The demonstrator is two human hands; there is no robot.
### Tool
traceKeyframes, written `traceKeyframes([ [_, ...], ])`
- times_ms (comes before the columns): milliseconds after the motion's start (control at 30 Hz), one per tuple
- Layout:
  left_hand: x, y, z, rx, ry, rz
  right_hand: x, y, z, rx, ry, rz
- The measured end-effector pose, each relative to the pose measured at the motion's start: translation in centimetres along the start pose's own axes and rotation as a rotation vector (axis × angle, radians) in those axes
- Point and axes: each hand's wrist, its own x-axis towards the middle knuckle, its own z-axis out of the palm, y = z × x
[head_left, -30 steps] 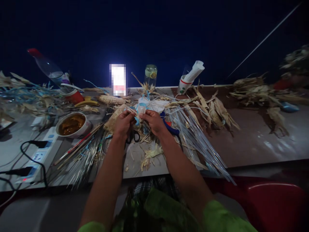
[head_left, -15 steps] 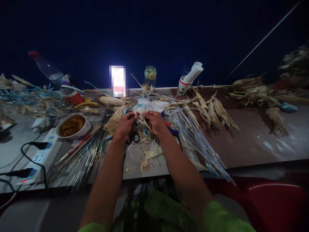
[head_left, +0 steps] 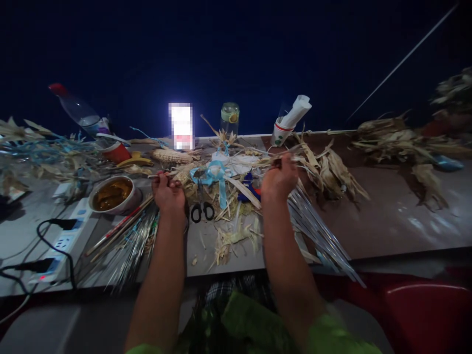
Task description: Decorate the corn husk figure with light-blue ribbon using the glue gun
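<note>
My left hand (head_left: 168,192) and my right hand (head_left: 279,180) are both closed and held well apart over the table. Each pinches an end of thin dry corn husk strips (head_left: 236,167) that stretch between them. Between the hands lies a husk bundle tied with a light blue ribbon (head_left: 217,176). Black-handled scissors (head_left: 202,212) lie on the table just below it. Loose husk scraps (head_left: 232,236) are scattered near the table's front edge.
A bowl of brown liquid (head_left: 112,194) and a power strip (head_left: 59,241) with cables sit at the left. Thin rods (head_left: 129,241) and clear strips (head_left: 317,226) fan out on either side. A bright phone (head_left: 180,125), a jar (head_left: 229,115), a paper cup (head_left: 282,130) and husk piles (head_left: 398,140) line the back.
My hands were together over the blue-ribboned bundle; now they have drawn apart, left going left and right going right, pulling husk strips out sideways. The bundle is now uncovered.
</note>
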Motion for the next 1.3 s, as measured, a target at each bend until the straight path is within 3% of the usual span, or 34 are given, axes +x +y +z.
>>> traceKeyframes([
  [133,-0.5,-0.1,0.6,0.007,0.031,0.043,1.6,-0.9,-1.0,-0.17,0.015,-0.29],
  [200,-0.7,-0.3,1.1,0.028,0.019,0.035,1.0,-0.3,-1.1,-0.31,-0.119,-0.325],
  [267,-1.1,-0.7,1.5,0.084,-0.03,0.025,-0.8,0.8,-0.7,-0.509,-0.435,-0.225],
  [333,-1.4,-1.2,1.8,0.131,-0.095,0.031,-3.1,1.6,-0.1,-0.713,-0.738,-0.234],
  [400,-1.8,-1.5,2.0,0.154,-0.146,0.031,-5.3,2.1,0.5,-0.732,-0.852,-0.172],
  [500,-2.5,-1.8,2.1,0.158,-0.235,-0.023,-7.4,2.5,1.1,-0.579,-0.968,0.082],
  [567,-3.0,-2.0,2.2,0.194,-0.3,-0.069,-8.0,3.0,1.1,-0.474,-0.97,0.196],
  [700,-4.1,-2.0,2.5,0.336,-0.377,-0.176,-8.1,3.9,0.9,-0.327,-0.836,0.366],
  [867,-4.4,-1.9,2.8,0.245,-0.329,-0.298,-7.7,3.2,1.2,-0.184,-0.693,0.491],
  [1067,-4.1,-1.9,2.6,0.191,-0.316,-0.304,-7.5,2.6,1.4,-0.174,-0.669,0.528],
  [1300,-4.0,-1.9,2.4,0.237,-0.274,-0.271,-7.4,2.8,1.2,-0.255,-0.71,0.461],
])
